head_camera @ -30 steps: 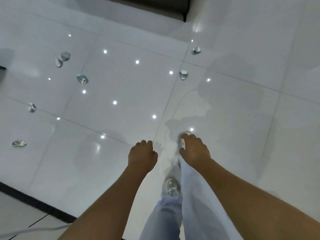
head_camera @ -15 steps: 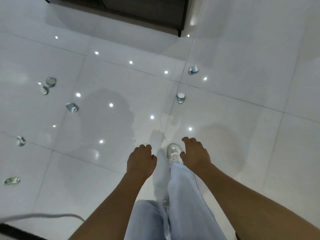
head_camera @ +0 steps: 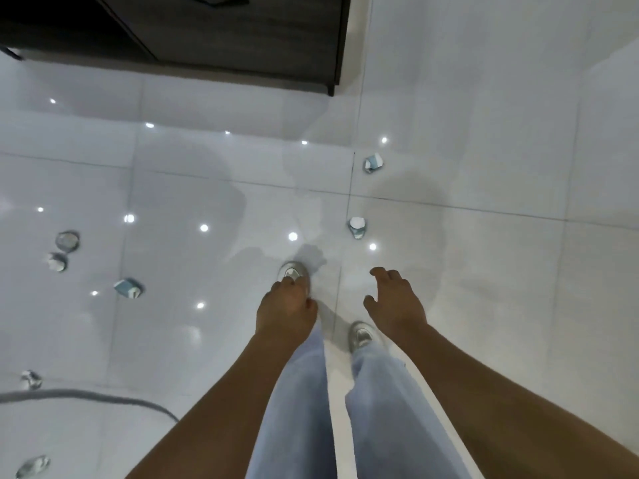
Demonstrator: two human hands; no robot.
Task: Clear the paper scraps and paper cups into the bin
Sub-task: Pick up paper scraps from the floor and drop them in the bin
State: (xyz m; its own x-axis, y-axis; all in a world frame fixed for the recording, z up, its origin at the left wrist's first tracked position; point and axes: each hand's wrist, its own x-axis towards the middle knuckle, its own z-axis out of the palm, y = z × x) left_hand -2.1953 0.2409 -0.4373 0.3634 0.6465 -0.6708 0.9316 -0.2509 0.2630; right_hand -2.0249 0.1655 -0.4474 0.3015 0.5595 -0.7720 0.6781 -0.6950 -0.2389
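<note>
Bare forearms, no sleeves, no watch or rings visible on the left hand or the right hand. Loose, wide-legged trousers in pale, washed-out blue denim, falling long enough to cover the ankles and the backs of the feet. Light, whitish-grey trainers: left shoe with a rounded toe cap and a darker panel on top, right shoe with laces faintly visible, details otherwise blurred.

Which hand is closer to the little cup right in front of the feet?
The right hand. It hangs just below the paper cup, slightly to its right, fingers spread. The left hand is farther off, lower and well to the cup's left.
</note>
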